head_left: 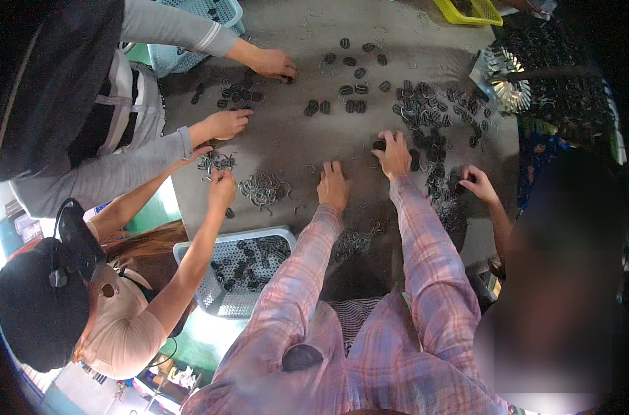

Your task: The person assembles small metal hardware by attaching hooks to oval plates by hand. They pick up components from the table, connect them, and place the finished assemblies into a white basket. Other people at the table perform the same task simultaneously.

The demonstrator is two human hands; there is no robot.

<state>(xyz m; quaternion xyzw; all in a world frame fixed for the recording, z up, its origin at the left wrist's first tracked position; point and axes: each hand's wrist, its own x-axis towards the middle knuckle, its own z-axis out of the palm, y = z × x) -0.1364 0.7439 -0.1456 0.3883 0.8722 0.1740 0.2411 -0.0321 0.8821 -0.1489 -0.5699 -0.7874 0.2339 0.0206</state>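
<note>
Rounded black piece point(379, 145) is clamped in the right hand's point(395, 155) fingers, the left hand's point(333, 187) slightly apart.

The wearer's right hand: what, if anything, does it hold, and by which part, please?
The right hand apparently pinches a black oval piece by its edges.

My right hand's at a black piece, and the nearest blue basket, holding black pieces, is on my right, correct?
No, the nearest blue basket is on your left, as the head view shows. It does hold black pieces, and your right hand is at a black piece.
</note>
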